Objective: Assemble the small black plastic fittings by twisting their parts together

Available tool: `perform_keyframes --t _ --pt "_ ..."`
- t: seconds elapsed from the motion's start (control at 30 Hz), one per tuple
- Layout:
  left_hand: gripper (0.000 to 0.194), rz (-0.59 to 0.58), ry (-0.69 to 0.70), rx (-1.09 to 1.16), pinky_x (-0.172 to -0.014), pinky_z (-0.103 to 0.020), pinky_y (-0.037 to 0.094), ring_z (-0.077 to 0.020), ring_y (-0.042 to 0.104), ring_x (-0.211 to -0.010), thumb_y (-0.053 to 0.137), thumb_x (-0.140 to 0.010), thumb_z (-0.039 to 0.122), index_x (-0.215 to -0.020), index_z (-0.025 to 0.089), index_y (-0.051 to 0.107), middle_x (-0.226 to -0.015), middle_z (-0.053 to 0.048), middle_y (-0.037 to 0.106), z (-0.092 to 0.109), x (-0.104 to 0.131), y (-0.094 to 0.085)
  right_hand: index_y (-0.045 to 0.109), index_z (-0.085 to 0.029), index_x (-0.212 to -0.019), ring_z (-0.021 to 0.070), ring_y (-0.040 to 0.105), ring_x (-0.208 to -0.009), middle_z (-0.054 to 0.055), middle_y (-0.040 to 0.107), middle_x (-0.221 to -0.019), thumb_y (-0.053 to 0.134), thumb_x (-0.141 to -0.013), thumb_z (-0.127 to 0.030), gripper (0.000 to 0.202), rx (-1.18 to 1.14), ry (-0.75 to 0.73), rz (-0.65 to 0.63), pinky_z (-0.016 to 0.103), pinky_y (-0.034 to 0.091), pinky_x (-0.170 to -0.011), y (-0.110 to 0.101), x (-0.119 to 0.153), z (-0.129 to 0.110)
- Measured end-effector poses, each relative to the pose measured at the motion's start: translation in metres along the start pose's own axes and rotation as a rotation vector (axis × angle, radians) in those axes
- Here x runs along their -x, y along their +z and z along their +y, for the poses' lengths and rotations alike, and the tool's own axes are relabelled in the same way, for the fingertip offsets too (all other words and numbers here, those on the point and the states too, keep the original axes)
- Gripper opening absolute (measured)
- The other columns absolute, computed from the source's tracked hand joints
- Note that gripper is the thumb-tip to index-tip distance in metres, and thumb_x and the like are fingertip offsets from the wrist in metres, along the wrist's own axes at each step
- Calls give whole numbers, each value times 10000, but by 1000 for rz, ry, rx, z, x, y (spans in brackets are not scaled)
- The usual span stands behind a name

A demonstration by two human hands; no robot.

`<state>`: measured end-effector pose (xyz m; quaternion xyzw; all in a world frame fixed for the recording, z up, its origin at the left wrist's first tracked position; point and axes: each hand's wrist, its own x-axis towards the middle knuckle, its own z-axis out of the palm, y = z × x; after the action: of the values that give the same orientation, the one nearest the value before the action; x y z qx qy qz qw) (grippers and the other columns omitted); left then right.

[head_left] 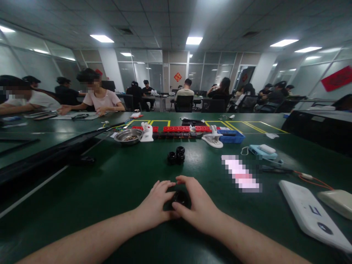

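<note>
A black ring-shaped piece (180, 198) with a dark hollow middle sits low on the green table, between my two hands. My right hand (199, 203) curls round its far and right sides, the thumb lying over its near left edge. On the other side my left hand (156, 201) is beside the piece, fingers stretched forward and apart, with its thumb near the lower edge. The two hands' index fingertips almost meet beyond it. Farther forward stands a small cluster of similar black round pieces (176, 156), touching one another.
A metal bowl (128, 136) of small parts, white clamp-like stands (147, 132), a red strip (176, 129) and a blue bin (231, 136) line the table's middle. At right lie a white device (313, 214), a light-blue device (263, 151) and cables. Black bars run along the left. Other people sit beyond.
</note>
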<state>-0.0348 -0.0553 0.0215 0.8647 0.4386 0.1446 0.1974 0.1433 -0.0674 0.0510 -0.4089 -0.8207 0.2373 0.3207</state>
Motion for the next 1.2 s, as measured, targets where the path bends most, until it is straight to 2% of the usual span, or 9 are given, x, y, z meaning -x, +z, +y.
perform_keyframes --t 0.13,0.3,0.47,0.57,0.73,0.83,1.0,1.1,1.2 --pt "467 7 -2 -13 -1005 -536 161 -292 294 -1213 609 -694 457 -1130 311 523 -1281 -48 406 0 -1 0 456 -167 -1048 215 510 -893 69 554 -935 564 -691 -191 374 31 68 12 394 413 -810 1 -2 1" --pt "426 5 4 -20 -1010 -532 148 -289 298 -1209 616 -685 456 -1072 286 564 -1289 -45 399 0 -1 0 377 -194 -1150 188 477 -1028 62 531 -1086 470 -635 -38 545 -101 -11 -68 369 364 -910 -2 0 1" --pt "410 -2 1 -4 -1005 -535 155 -287 305 -1206 604 -704 443 -1087 306 550 -1275 -47 406 3 0 -3 461 -159 -1052 233 484 -949 86 534 -1008 605 -653 -217 429 46 47 23 407 394 -841 -1 -3 0" --pt "389 4 4 2 -1007 -533 156 -288 312 -1201 601 -709 436 -1073 304 558 -1273 -41 408 3 0 -3 474 -164 -1009 219 503 -876 67 547 -925 588 -646 -185 381 49 40 -9 398 411 -798 0 -3 1" --pt "406 14 14 -21 -1010 -527 159 -291 320 -1191 614 -696 426 -1068 270 567 -1261 -53 422 1 0 0 387 -187 -1148 207 458 -1046 75 498 -1122 466 -590 -48 581 -95 -107 -113 403 337 -924 -2 0 1" --pt "411 17 16 -26 -1006 -528 165 -294 315 -1195 619 -693 423 -1073 274 566 -1275 -57 410 1 -1 1 392 -175 -1155 220 447 -1056 93 488 -1139 506 -640 -109 532 -35 -75 -54 405 348 -911 -2 -1 0" --pt "467 13 9 -29 -1000 -530 173 -292 317 -1197 615 -694 440 -1131 304 524 -1264 -54 424 1 0 0 477 -149 -1047 232 498 -906 85 555 -951 619 -655 -261 432 123 50 42 402 401 -813 -1 -5 -1" --pt "454 10 8 -30 -1000 -533 169 -291 310 -1202 607 -695 456 -1115 298 534 -1270 -54 416 0 0 1 475 -152 -1068 220 504 -876 67 568 -904 585 -657 -187 427 131 34 4 400 399 -814 -3 -5 -3" --pt "406 4 19 -17 -1011 -533 143 -287 311 -1202 607 -694 456 -1058 279 571 -1269 -49 415 -2 -1 1 435 -161 -1128 202 486 -969 71 552 -1023 508 -621 -69 521 52 -47 -67 385 364 -886 -4 -2 -2"
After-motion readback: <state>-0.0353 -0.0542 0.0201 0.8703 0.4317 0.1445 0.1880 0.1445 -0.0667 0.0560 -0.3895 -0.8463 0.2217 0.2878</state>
